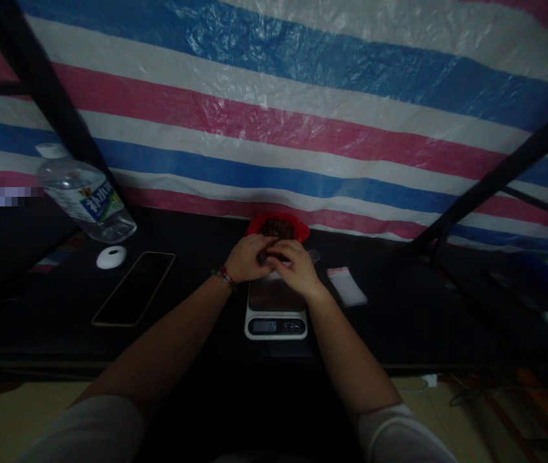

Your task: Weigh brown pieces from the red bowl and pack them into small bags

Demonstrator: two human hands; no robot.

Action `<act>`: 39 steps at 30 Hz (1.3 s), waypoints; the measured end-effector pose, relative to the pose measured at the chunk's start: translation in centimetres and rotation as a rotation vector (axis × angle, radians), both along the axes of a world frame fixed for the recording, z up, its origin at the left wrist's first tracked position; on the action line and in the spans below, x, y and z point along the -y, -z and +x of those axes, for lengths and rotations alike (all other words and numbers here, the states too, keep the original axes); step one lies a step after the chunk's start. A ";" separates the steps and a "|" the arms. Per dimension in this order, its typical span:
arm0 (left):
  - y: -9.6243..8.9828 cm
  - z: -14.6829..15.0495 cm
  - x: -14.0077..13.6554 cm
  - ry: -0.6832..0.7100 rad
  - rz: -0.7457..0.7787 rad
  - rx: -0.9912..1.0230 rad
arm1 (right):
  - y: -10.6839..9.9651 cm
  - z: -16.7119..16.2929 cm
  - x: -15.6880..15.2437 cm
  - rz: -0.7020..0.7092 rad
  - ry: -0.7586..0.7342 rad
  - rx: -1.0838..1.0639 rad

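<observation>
My left hand [246, 258] and my right hand [299, 267] meet above a white kitchen scale [276, 298], with fingers curled and pinched together. Between the fingertips is something small and dark that I cannot make out. The scale's lit display [265, 326] appears to read 22. Just beyond my fingers stands a red bowl [303, 231] holding small dark brown pieces [278, 228]; my hands hide its near side. To the right of my right hand lie a small clear round piece [314, 256] and a stack of clear plastic bags [347, 287].
A phone [135, 288], a white rounded case [111, 257] and a clear water bottle [85, 196] are on the black desk [206, 334] to the left. Striped plastic sheeting [274, 135] hangs behind it. Slanted black bars [505, 170] flank both sides.
</observation>
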State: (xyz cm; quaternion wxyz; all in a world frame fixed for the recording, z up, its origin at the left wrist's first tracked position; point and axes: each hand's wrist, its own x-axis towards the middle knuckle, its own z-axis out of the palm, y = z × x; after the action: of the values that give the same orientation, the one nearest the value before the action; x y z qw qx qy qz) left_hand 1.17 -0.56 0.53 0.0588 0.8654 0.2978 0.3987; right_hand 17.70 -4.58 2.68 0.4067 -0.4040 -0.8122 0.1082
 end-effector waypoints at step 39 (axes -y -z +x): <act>2.0 0.5 -0.6 0.122 -0.404 0.275 | 2.0 1.4 -2.3 -0.304 0.140 -0.741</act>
State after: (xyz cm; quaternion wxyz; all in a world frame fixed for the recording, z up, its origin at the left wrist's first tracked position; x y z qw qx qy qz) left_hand 1.72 -0.01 -1.48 0.2944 0.7902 0.3077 0.4407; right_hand 19.10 -2.30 0.65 0.6138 -0.4477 -0.5559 0.3374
